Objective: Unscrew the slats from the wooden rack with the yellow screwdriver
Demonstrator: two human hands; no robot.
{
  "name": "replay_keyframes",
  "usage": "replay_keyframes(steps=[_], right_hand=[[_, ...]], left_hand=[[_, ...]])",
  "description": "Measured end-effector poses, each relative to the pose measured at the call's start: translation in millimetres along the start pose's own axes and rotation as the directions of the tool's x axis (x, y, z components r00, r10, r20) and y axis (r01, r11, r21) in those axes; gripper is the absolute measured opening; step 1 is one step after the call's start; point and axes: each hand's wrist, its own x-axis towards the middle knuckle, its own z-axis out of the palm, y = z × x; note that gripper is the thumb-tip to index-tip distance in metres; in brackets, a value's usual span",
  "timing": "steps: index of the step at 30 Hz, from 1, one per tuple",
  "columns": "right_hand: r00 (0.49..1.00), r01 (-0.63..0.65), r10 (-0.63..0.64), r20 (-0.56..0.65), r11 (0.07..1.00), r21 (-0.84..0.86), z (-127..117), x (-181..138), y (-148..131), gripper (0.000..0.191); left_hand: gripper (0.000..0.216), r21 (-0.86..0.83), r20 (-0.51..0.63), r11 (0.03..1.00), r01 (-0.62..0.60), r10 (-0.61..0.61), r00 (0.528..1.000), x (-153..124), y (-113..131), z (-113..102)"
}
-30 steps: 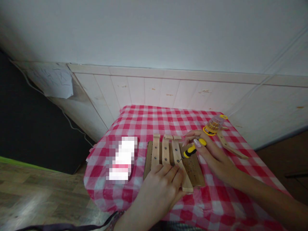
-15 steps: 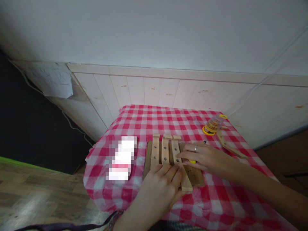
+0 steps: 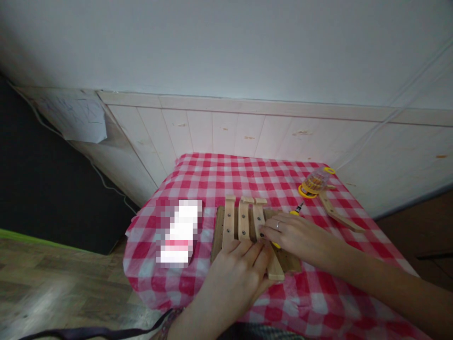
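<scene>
Atop brown wooden board point(image 3: 290, 259), L hand point(image 3: 239, 271) lies w/ fingers bent over pale wooden strips point(image 3: 244, 224), can't tell if clamped; R hand point(image 3: 290, 234), fingertips by rightmost one's lower dark screw point(image 3: 261, 234), closed round yellow-&-black screwdriver point(image 3: 294, 213), tip pointing up-right, away from strips.

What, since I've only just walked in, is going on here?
A person's left hand rests across three pale wooden pieces set side by side on a wooden board. The right hand has a yellow-and-black screwdriver tucked under it, shaft pointing away, its fingertips at the rightmost piece. A clear, yellow-trimmed container sits farther back, near another wooden piece.
</scene>
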Motion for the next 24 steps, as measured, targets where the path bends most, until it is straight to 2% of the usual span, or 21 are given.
replay_keyframes(steps=[4,9,14,19,21,24], right_hand=[[0.999,0.035,-0.036,-0.010,0.993,-0.114,1,2,-6,0.019],[0.999,0.030,-0.033,-0.025,0.996,-0.089,5,-3,-4,0.021],[0.998,-0.055,0.056,-0.006,0.993,0.106,3,-9,3,0.027],[0.991,-0.098,0.047,0.124,0.887,0.452,-7,-5,20,0.026],[0.986,-0.102,0.022,0.164,0.860,0.500,-11,-1,25,0.024],[0.975,-0.092,-0.011,0.221,0.889,0.449,-11,6,29,0.022]], left_hand=[[0.031,0.005,0.000,1.000,0.011,-0.011,1.000,1,1,0],[0.034,0.008,-0.030,1.000,0.004,-0.004,1.000,1,1,-1],[0.037,-0.001,0.006,1.000,0.008,-0.008,1.000,2,1,-2],[0.036,-0.001,-0.046,1.000,-0.006,0.006,0.999,1,0,-1],[0.035,-0.001,-0.070,1.000,-0.006,0.006,0.998,1,0,0],[0.036,0.001,-0.089,1.000,-0.002,0.002,0.996,1,0,-1]])
